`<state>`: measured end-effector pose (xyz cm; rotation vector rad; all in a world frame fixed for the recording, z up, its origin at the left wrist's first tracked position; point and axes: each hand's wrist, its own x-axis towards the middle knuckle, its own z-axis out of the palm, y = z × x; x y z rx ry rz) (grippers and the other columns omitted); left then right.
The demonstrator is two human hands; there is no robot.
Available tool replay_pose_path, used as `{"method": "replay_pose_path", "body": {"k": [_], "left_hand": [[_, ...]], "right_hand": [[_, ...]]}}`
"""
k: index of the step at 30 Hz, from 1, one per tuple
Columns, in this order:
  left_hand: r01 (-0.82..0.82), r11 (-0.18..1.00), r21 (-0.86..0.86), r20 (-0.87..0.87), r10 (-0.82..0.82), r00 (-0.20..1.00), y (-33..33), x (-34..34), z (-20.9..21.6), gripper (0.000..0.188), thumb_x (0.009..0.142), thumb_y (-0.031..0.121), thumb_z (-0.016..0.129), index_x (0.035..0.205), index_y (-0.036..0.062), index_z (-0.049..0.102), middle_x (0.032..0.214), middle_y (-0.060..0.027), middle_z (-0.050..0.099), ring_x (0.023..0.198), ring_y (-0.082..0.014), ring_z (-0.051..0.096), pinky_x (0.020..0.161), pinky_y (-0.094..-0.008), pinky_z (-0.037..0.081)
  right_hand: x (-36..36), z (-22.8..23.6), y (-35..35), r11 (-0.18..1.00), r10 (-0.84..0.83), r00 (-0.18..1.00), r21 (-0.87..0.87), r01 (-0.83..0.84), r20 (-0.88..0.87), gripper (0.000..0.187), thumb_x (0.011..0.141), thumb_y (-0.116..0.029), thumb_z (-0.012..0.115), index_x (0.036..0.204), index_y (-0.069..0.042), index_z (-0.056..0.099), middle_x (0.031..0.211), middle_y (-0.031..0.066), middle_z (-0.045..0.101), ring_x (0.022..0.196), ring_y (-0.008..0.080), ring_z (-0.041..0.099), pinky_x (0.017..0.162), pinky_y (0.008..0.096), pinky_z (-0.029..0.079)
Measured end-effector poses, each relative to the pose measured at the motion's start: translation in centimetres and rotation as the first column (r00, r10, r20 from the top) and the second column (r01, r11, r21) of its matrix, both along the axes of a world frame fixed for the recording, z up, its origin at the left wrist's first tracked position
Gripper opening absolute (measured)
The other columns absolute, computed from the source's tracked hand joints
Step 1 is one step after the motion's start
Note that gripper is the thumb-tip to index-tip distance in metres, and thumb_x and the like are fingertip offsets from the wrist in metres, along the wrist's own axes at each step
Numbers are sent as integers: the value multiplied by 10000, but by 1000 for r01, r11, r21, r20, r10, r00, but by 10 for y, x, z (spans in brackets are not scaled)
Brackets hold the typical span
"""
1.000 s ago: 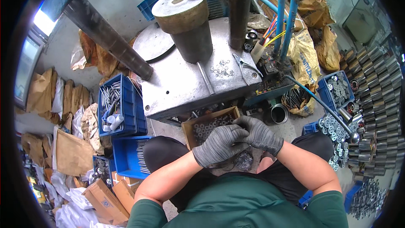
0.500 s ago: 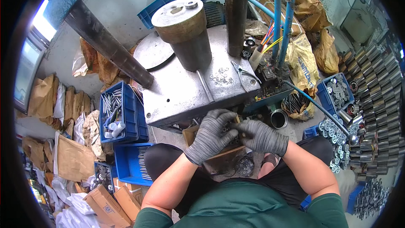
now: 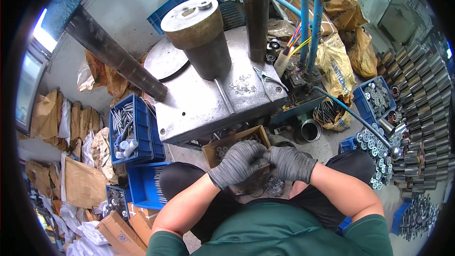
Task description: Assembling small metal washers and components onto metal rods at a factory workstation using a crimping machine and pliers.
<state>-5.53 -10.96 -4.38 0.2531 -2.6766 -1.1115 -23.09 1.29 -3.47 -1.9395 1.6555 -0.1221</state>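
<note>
My left hand and my right hand, both in grey ribbed gloves, meet at the fingertips over the front of an open brown box. Their fingers are bent and pressed together; whatever they hold, if anything, is hidden between them. Small round metal parts lie inside the box, partly covered by my left hand. Beyond it stands a metal press table. On that table are snap-ring pliers, a scatter of small snap rings and a metal rod.
A thick metal cylinder with a ring on top stands on the table between two dark posts. Blue crates of metal parts sit at left. A lever with a ball end reaches out at right, near stacked metal sleeves.
Both hands have drawn back toward me and lower, baring more of the box and its parts. The fingertips are now closer together. The view has shifted slightly.
</note>
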Motion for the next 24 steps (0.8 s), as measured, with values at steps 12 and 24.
{"method": "replay_pose_path", "body": {"k": [12, 24], "left_hand": [[-294, 649, 701, -128, 520, 844, -1, -15, -5, 328, 1012, 164, 604, 1302, 12, 583, 1200, -89, 637, 1101, -167, 595, 996, -321, 474], [-453, 887, 87, -260, 459, 849, 6, -18, 9, 304, 855, 106, 704, 1150, 51, 650, 1120, -142, 628, 1076, -302, 602, 969, -405, 481]], "right_hand": [[-11, -7, -28, 747, -484, -201, 521, 412, 852, 275, 909, -21, 667, 1179, 32, 649, 1190, 128, 684, 1077, 187, 663, 964, 322, 542], [-12, 6, -28, 799, -331, -401, 479, 363, 854, 764, 765, 149, 557, 1478, -98, 441, 1494, 109, 458, 1340, 277, 509, 959, 334, 555]]}}
